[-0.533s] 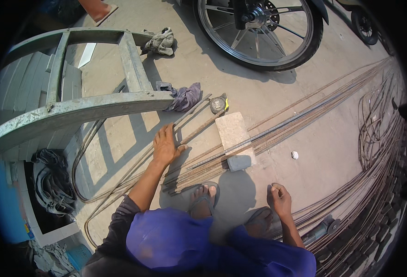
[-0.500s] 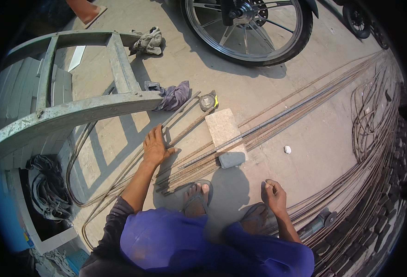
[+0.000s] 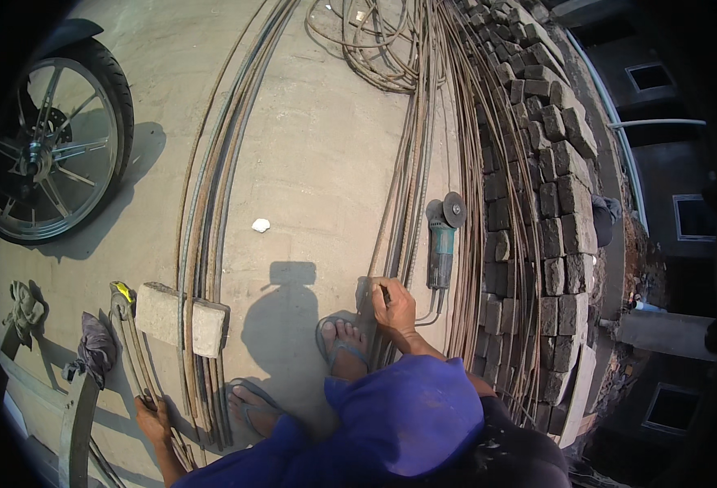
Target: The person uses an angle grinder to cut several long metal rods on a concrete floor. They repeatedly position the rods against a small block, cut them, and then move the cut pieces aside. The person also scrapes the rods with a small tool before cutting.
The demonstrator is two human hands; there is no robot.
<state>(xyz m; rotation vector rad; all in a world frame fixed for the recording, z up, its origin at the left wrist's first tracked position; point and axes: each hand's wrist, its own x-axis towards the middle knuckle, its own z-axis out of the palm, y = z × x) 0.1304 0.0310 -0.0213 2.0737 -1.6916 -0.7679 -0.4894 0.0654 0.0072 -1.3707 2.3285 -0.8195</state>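
Note:
At the lower left, my left hand [image 3: 153,419] is closed around a thin steel rod [image 3: 140,358]; its fingertips are partly hidden. The far end of that rod lies by a round tape measure [image 3: 121,302] with a yellow edge. My right hand [image 3: 395,309] is closed in a pinch over the rods at my right, and whatever is in its fingers is too small to make out. Between my hands, a bundle of rusty steel rods [image 3: 209,244] rests across a pale block [image 3: 156,313]. An angle grinder [image 3: 441,248] lies just beyond my right hand.
A motorbike wheel [image 3: 45,154] stands at the far left. Grey cloths [image 3: 96,350] cover the ends of a metal ladder frame [image 3: 78,431]. Long rods [image 3: 411,163] and coiled rods [image 3: 383,69] lie along stacked dark bricks [image 3: 549,195]. A white stone [image 3: 261,225] sits mid-floor.
My view has turned to the right, bringing the grinder and brick stack into full sight. My left hand has gone from spread fingers to curled around the rod. The right hand stays pinched.

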